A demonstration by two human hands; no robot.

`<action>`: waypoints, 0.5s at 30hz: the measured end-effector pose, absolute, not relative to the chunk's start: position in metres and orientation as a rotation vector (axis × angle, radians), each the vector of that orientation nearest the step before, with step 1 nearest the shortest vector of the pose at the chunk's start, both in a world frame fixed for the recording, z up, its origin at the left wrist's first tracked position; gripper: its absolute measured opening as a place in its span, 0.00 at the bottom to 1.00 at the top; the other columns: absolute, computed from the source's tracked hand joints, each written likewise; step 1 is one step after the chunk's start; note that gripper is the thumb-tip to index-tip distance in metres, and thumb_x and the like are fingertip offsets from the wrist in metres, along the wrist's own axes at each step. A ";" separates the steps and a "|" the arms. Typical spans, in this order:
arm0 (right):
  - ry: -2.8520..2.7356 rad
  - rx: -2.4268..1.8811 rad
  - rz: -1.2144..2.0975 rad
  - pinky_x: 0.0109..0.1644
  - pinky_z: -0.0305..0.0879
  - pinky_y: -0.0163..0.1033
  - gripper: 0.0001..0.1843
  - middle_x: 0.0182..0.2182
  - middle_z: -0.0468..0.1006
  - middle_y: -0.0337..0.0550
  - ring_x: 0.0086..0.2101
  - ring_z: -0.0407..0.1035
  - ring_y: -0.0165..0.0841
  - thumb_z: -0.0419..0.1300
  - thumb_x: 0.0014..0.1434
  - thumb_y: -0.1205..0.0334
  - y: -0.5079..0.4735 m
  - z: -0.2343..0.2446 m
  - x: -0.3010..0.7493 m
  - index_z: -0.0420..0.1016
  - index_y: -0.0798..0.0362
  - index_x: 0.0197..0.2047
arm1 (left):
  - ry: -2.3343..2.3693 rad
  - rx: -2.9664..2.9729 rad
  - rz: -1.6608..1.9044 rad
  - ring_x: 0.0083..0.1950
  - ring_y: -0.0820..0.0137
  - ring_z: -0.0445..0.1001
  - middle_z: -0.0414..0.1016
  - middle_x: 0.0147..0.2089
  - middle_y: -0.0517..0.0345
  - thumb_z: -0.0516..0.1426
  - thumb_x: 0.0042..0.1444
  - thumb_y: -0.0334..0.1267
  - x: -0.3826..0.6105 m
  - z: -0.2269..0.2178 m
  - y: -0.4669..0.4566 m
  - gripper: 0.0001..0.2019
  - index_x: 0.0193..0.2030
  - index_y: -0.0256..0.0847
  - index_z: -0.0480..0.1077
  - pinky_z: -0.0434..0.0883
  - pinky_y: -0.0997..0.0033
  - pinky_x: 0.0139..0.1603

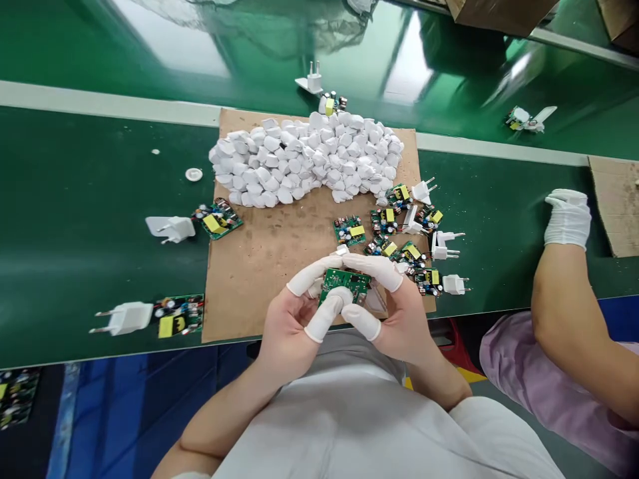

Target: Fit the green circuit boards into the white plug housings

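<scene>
My left hand [294, 319] and my right hand [394, 313] meet just above the near edge of a brown cardboard sheet [269, 259]. Both wear white finger cots. Together they pinch a small green circuit board [344, 283] with its solder side up, thumbs pressing from below and forefingers from above. A white plastic piece shows under the board by my right fingers. Beyond my hands lie several circuit boards [387, 233] with yellow parts and white plug housings [442, 246]. A heap of white plastic shells [304, 163] covers the far part of the cardboard.
The cardboard lies on a green conveyor belt [74, 219]. A plug and board pair [194, 223] sits left of it, another pair [150, 318] near the front edge. A co-worker's gloved hand [568, 216] and arm rest on the belt at right. More parts lie on the far belt [526, 118].
</scene>
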State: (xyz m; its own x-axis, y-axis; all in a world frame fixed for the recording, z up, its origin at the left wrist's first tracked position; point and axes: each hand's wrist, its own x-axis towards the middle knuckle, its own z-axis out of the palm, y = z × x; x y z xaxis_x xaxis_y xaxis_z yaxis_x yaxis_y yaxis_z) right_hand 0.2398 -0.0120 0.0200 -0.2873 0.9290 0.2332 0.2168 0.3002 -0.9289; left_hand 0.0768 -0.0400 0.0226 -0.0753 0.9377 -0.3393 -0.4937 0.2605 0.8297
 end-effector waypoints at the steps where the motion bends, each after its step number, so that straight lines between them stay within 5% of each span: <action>1: -1.713 -1.052 1.027 0.60 0.82 0.52 0.21 0.55 0.87 0.48 0.55 0.82 0.46 0.73 0.70 0.52 -0.012 0.021 0.240 0.81 0.42 0.63 | 1.090 0.538 1.273 0.56 0.55 0.89 0.91 0.56 0.49 0.77 0.57 0.45 0.077 0.022 -0.040 0.18 0.53 0.47 0.88 0.84 0.61 0.61; 6: -1.680 -1.062 1.056 0.57 0.82 0.50 0.16 0.54 0.88 0.47 0.53 0.83 0.43 0.70 0.71 0.61 -0.011 0.024 0.240 0.81 0.44 0.61 | 1.020 0.465 1.215 0.58 0.51 0.88 0.90 0.59 0.48 0.78 0.54 0.49 0.071 0.020 -0.040 0.20 0.52 0.49 0.89 0.85 0.53 0.61; 11: -1.676 -1.105 1.040 0.58 0.81 0.53 0.16 0.53 0.89 0.47 0.52 0.83 0.45 0.72 0.70 0.52 -0.010 0.022 0.239 0.81 0.43 0.58 | 1.100 0.502 1.199 0.63 0.53 0.86 0.87 0.65 0.50 0.75 0.59 0.48 0.075 0.022 -0.042 0.20 0.58 0.52 0.87 0.83 0.55 0.66; 15: -1.668 -1.090 1.055 0.54 0.81 0.51 0.11 0.49 0.88 0.45 0.45 0.82 0.41 0.70 0.72 0.56 -0.011 0.019 0.238 0.80 0.43 0.56 | 1.157 0.487 1.262 0.62 0.50 0.87 0.90 0.59 0.50 0.77 0.55 0.46 0.081 0.021 -0.045 0.18 0.53 0.51 0.89 0.84 0.54 0.64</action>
State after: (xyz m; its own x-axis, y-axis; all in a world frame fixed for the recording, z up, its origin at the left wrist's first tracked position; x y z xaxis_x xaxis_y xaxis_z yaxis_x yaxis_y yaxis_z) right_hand 0.2375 -0.0115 0.0193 -0.2505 0.9463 0.2045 0.2212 0.2616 -0.9395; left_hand 0.0814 -0.0446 0.0209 -0.1176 0.9083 -0.4013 -0.4786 0.3023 0.8244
